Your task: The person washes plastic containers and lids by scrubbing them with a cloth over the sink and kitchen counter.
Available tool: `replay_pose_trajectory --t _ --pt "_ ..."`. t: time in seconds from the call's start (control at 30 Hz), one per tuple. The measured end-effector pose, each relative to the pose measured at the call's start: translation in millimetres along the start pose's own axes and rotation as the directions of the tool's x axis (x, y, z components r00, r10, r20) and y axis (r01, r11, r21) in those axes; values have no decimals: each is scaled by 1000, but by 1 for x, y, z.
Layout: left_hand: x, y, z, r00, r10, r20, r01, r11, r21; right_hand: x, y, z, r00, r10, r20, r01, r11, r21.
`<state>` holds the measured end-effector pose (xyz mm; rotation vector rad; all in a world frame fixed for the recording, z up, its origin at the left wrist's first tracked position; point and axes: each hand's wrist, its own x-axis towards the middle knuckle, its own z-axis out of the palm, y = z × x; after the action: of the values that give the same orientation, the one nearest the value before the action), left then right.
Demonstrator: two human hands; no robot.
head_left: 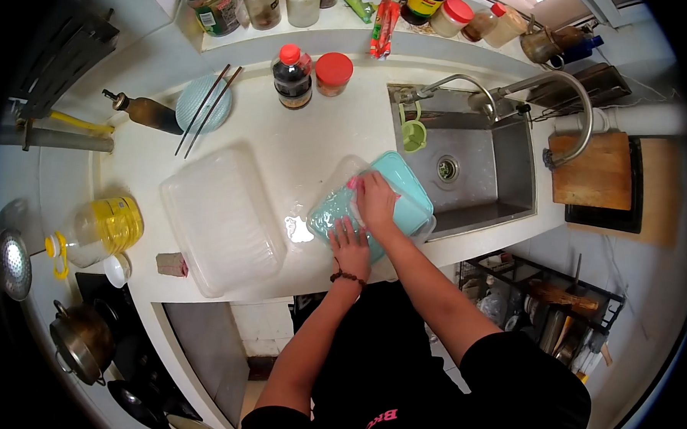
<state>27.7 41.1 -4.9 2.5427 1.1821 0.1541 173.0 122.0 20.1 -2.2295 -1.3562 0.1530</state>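
Note:
On the counter beside the sink lies a light-blue tray or board (pixel 407 188) with a clear plastic container or lid around it. My left hand (pixel 349 249), wearing a beaded bracelet, rests flat on the wet blue surface with its fingers spread. Above and to its right, my right hand (pixel 376 202) is closed on a pink and white cloth (pixel 353 184), pressed to the same surface. Most of the cloth is hidden under the fingers. A large translucent plastic container (pixel 222 221) sits to the left.
A steel sink (pixel 506 175) with a curved faucet (pixel 586 110) is at the right. Behind stand a sauce bottle (pixel 292 78) and a red-lidded jar (pixel 334 74). Chopsticks on a blue bowl (pixel 189 108), an oil jug (pixel 117 224) and a pot (pixel 81 341) are at the left.

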Motion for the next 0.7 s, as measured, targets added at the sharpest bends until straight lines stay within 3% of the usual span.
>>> replay_pose_trajectory --t 0.03,0.1,0.17,0.23,0.3,0.43,0.5,0.53,0.6,0.67,0.7 --pt "3 1 -1 998 -11 55 10 1000 21 -3 -6 0 1000 -12 2 12 1000 5" --pt "2 3 2 993 -20 116 16 999 37 -23 -13 -6 920 -386 -69 392 914 107" --pt "-2 -1 8 998 -12 62 19 993 -116 -20 -3 -6 913 -407 -15 405 904 140" --pt "0 0 4 998 -16 57 20 998 -66 -6 3 0 903 -429 38 417 893 171" --pt "-2 3 -1 998 -17 58 18 1000 -20 8 8 7 992 -99 75 86 982 168" --pt "1 2 4 998 -28 52 28 1000 -2 -3 -5 15 995 -100 14 96 982 163" --pt "-5 7 6 997 -29 73 31 999 -26 -16 -10 7 954 -257 156 231 959 164" --pt "-3 6 4 995 -34 97 35 999 -9 -10 -10 5 953 -260 155 235 958 164" --pt "0 3 1 992 -48 121 47 999 10 8 -6 4 986 78 148 -85 995 45" --pt "-1 5 1 993 -36 108 29 998 64 5 -6 5 994 61 95 -63 998 12" --pt "-4 6 6 993 -33 115 27 998 59 -6 -10 8 992 -31 125 22 997 73"
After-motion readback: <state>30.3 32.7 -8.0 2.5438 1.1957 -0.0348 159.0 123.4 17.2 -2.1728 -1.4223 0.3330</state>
